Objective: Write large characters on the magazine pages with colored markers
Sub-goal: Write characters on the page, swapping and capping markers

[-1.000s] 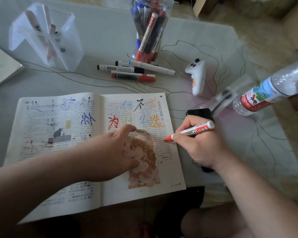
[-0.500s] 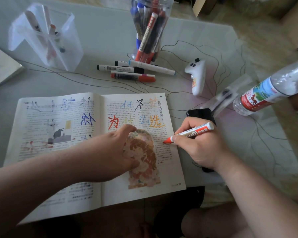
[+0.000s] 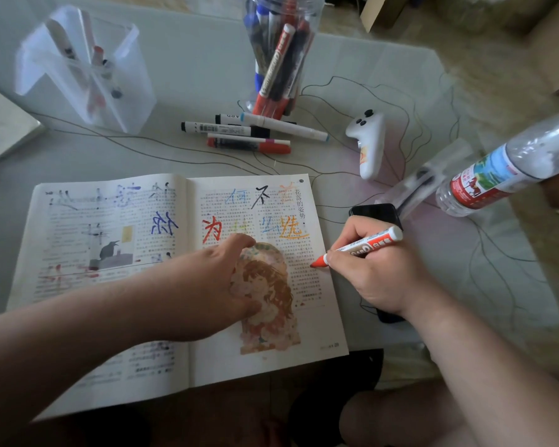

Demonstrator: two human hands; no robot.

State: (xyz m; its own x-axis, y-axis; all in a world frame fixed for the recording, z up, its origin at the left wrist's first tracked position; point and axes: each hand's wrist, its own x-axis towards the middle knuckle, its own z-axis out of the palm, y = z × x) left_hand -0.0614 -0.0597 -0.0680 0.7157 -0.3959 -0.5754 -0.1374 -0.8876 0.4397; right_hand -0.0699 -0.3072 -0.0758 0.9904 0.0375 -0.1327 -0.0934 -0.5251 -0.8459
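An open magazine (image 3: 117, 285) lies on the glass table, with large coloured characters written across both pages. My left hand (image 3: 213, 285) lies flat on the right page, its fingers over a picture of a girl (image 3: 271, 304). My right hand (image 3: 371, 272) grips a red marker (image 3: 365, 245) at the page's right edge. The marker's red tip points left and touches the column of print beside the picture.
A clear jar of markers (image 3: 281, 53) stands at the back, with several loose markers (image 3: 249, 133) in front of it. A clear pen holder (image 3: 84, 69) is back left, a white controller (image 3: 370, 143) and a plastic bottle (image 3: 504, 169) on the right. A black phone (image 3: 375, 212) lies under my right hand.
The marker tip has slid slightly left and down onto the page's text column. My left hand has stayed in place.
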